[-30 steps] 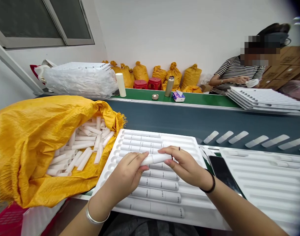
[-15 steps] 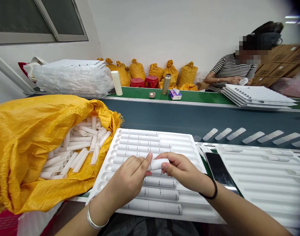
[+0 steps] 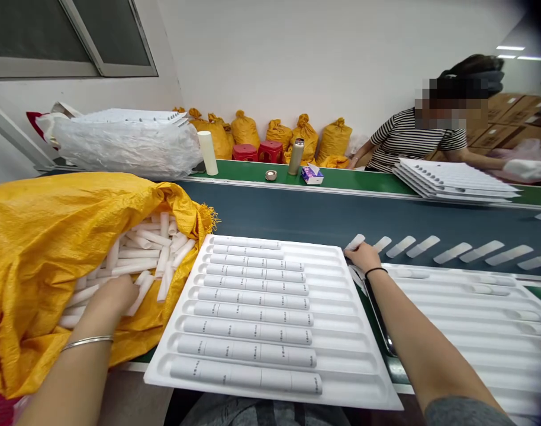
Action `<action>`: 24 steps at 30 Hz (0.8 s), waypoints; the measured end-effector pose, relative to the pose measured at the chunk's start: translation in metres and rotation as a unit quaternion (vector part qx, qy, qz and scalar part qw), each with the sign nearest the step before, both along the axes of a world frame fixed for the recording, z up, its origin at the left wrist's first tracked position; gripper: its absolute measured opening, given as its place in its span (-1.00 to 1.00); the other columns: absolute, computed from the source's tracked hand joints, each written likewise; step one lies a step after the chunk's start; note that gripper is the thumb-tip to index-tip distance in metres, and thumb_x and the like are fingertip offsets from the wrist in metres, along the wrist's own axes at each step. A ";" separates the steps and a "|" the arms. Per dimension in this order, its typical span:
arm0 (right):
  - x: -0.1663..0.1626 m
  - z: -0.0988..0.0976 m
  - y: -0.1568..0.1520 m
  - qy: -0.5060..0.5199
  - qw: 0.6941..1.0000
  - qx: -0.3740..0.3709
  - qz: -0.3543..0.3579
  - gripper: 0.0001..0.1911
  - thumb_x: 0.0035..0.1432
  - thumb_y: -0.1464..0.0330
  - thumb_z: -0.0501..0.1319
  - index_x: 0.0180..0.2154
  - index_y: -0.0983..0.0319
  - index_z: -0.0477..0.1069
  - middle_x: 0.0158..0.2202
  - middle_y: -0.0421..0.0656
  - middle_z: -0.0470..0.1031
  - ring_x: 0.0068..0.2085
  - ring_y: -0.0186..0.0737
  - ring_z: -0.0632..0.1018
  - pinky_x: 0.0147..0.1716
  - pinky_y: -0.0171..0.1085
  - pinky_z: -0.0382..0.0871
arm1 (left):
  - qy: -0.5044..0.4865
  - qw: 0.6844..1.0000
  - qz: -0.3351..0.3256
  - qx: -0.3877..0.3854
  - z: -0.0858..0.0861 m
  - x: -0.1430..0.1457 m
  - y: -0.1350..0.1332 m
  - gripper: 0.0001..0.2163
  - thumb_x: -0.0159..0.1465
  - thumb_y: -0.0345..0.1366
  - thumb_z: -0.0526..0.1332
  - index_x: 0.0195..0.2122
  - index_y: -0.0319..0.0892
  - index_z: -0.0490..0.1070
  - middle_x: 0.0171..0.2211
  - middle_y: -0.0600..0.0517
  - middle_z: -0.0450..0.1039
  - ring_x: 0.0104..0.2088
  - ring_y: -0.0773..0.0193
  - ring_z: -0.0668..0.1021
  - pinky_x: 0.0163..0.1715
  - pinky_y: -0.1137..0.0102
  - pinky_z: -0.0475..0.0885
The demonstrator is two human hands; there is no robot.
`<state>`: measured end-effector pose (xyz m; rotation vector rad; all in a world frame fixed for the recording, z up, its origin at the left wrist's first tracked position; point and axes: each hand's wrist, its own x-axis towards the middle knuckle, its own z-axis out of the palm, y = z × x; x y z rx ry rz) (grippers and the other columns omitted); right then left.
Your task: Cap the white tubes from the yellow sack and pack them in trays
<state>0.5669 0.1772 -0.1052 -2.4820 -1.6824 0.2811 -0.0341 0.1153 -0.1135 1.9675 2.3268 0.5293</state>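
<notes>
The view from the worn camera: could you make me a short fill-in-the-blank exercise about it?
1. The left hand is among white tubes in a ____ bag.
2. The right hand touches a single tube, and the band on that wrist is ____.
3. As the camera sees it, the tissue box stands on the flask's ____ side.
4. The stools near the wall are ____.

Missing words: yellow; black; right; red.

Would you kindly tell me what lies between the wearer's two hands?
In the head view, from left hand to right hand: loose white tubes, edge of the yellow sack, then the white tray holding printed tubes.
</notes>
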 end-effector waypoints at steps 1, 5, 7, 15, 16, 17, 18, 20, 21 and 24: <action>0.005 0.001 0.002 0.000 1.000 -0.025 0.004 -0.75 0.04 0.32 0.21 -0.36 0.42 0.49 -0.35 0.15 0.52 -0.31 -0.01 0.54 -0.38 -0.23 0.32 | 0.004 1.000 0.006 -0.016 -0.004 -0.005 -0.001 -0.66 0.04 -0.13 0.20 -0.75 -0.19 0.20 -0.83 0.10 0.10 -0.72 0.30 0.26 -0.57 0.37 0.26; 0.003 0.019 -0.002 -0.012 0.994 -0.099 0.042 -0.80 -0.05 0.35 0.29 -0.56 0.38 0.48 -0.52 0.11 0.49 -0.42 0.01 0.53 -0.41 -0.17 0.31 | 0.035 0.998 0.039 -0.031 -0.002 -0.001 -0.010 -0.80 0.03 -0.21 0.20 -0.65 -0.18 0.30 -0.74 0.07 0.20 -0.63 0.22 0.34 -0.53 0.35 0.28; -0.019 0.029 -0.010 -0.014 0.991 -0.095 0.094 -0.79 0.04 0.36 0.23 -0.55 0.36 0.49 -0.50 0.10 0.49 -0.40 0.01 0.53 -0.37 -0.16 0.32 | 0.038 0.998 0.044 0.010 0.009 0.017 -0.016 -0.83 0.13 -0.19 0.14 -0.44 -0.18 0.41 -0.57 0.00 0.37 -0.44 0.07 0.45 -0.38 0.23 0.37; -0.124 0.019 -0.029 0.047 0.924 -0.023 0.379 -0.89 0.08 0.41 0.21 -0.38 0.23 0.53 -0.22 -0.06 0.49 -0.23 -0.14 0.51 -0.21 -0.27 0.33 | -0.151 0.958 -0.210 0.126 0.038 0.143 -0.033 -0.75 0.27 -0.16 0.14 -0.07 -0.09 0.39 -0.10 0.01 0.48 -0.07 0.19 0.49 -0.02 0.30 0.38; -0.125 0.017 -0.027 0.049 0.920 -0.017 0.388 -0.89 0.06 0.43 0.22 -0.35 0.25 0.53 -0.21 -0.05 0.49 -0.22 -0.12 0.51 -0.20 -0.25 0.33 | -0.180 0.945 -0.240 0.133 0.039 0.152 -0.036 -0.77 0.27 -0.19 0.16 -0.08 -0.10 0.40 -0.12 0.00 0.49 -0.06 0.18 0.49 -0.01 0.28 0.37; -0.124 0.017 -0.025 0.052 0.917 -0.012 0.394 -0.87 0.03 0.45 0.24 -0.32 0.26 0.53 -0.20 -0.04 0.49 -0.22 -0.11 0.51 -0.20 -0.23 0.33 | -0.203 0.934 -0.261 0.138 0.041 0.160 -0.039 -0.78 0.27 -0.23 0.17 -0.08 -0.10 0.41 -0.12 -0.01 0.49 -0.05 0.18 0.48 0.00 0.27 0.36; -0.122 0.018 -0.024 0.055 0.915 -0.006 0.399 -0.84 0.01 0.46 0.25 -0.29 0.27 0.52 -0.19 -0.04 0.49 -0.21 -0.10 0.50 -0.19 -0.22 0.33 | -0.218 0.927 -0.274 0.137 0.042 0.165 -0.042 -0.79 0.27 -0.25 0.17 -0.08 -0.10 0.41 -0.12 -0.01 0.49 -0.05 0.19 0.48 0.00 0.27 0.35; -0.119 0.022 -0.026 0.062 0.915 0.013 0.397 -0.82 -0.02 0.49 0.24 -0.28 0.30 0.49 -0.19 -0.02 0.48 -0.22 -0.09 0.49 -0.19 -0.20 0.33 | -0.240 0.919 -0.285 0.127 0.044 0.171 -0.047 -0.79 0.27 -0.27 0.18 -0.08 -0.10 0.39 -0.12 -0.01 0.47 -0.05 0.21 0.47 0.00 0.29 0.35; -0.119 0.026 -0.031 0.065 0.917 0.026 0.392 -0.81 -0.01 0.49 0.23 -0.27 0.31 0.46 -0.20 -0.02 0.47 -0.22 -0.10 0.48 -0.20 -0.19 0.34 | -0.249 0.918 -0.286 0.116 0.045 0.173 -0.049 -0.79 0.27 -0.27 0.18 -0.07 -0.10 0.38 -0.12 -0.01 0.46 -0.06 0.21 0.47 -0.01 0.29 0.36; -0.129 0.039 -0.053 0.112 0.914 0.064 0.385 -0.80 0.09 0.44 0.16 -0.18 0.27 0.35 -0.23 -0.08 0.45 -0.28 -0.21 0.46 -0.27 -0.24 0.36 | -0.267 0.916 -0.292 0.064 0.046 0.181 -0.053 -0.77 0.29 -0.23 0.15 -0.05 -0.12 0.35 -0.13 -0.04 0.44 -0.10 0.19 0.47 -0.07 0.29 0.38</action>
